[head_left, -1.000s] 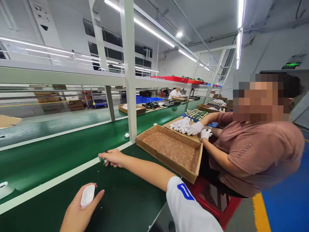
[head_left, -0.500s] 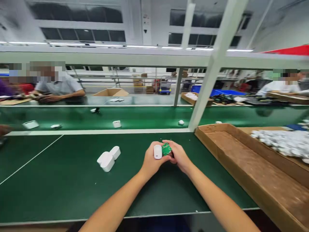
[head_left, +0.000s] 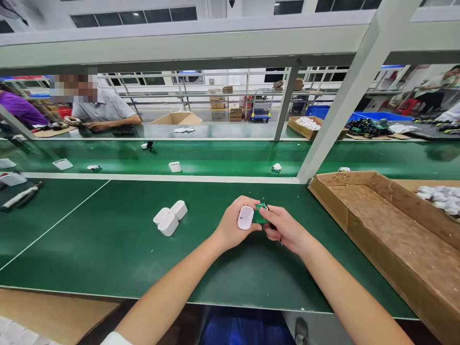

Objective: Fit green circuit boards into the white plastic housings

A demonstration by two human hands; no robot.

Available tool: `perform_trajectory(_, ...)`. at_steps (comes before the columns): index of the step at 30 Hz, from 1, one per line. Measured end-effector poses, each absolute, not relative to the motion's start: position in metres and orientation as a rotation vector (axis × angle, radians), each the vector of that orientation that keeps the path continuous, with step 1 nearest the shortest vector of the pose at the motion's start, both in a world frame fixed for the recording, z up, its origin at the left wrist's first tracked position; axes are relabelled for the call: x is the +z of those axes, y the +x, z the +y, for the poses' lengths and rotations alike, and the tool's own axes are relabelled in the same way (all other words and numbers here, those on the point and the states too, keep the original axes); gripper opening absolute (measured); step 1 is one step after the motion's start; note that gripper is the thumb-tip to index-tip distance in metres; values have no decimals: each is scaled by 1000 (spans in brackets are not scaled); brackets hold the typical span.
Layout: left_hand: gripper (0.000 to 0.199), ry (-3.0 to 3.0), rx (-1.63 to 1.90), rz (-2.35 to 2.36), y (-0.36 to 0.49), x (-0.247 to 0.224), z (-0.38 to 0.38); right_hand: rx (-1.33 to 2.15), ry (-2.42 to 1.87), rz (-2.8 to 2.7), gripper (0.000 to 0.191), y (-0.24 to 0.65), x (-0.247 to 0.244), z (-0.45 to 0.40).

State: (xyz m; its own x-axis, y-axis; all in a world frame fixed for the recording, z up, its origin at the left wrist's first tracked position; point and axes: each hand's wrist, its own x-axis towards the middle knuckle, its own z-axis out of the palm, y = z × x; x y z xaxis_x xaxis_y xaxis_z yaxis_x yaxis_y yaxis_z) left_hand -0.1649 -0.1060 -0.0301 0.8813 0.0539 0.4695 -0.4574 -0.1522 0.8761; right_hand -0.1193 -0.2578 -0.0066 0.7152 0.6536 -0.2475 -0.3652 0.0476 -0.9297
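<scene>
My left hand is closed around a white oval plastic housing with a small dark slot in its end. Right beside the housing is a green circuit board, gripped between the fingers of my right hand. The board's inner edge touches or enters the housing; I cannot tell which. Dark parts and thin wires show under my right fingers, mostly hidden. To the left, several white housings stand in a cluster on the green work surface.
A long cardboard tray lies to the right, with white parts beyond it. Past a pale rail, a green conveyor belt carries scattered pieces. A slanted metal post rises beside the tray. Two co-workers sit across on the left.
My view has tilted down. My hands have shifted slightly right in view with the housing and the board, and my right fingers now reach further over the board.
</scene>
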Motion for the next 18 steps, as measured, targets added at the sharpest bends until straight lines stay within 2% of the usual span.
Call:
perform_trajectory(3,50,1684,501,-262,-163,-30,-102,812,-1237,-258,48,-119,-3,-260)
perform_trajectory(9,52,1476,167,-114,-165,-32,-99,622,-1089,-21,41,-115,-2,-260)
perform_trajectory(18,59,1333,47,2,-164,-22,-101,761,-1050,-41,46,-120,-6,-257)
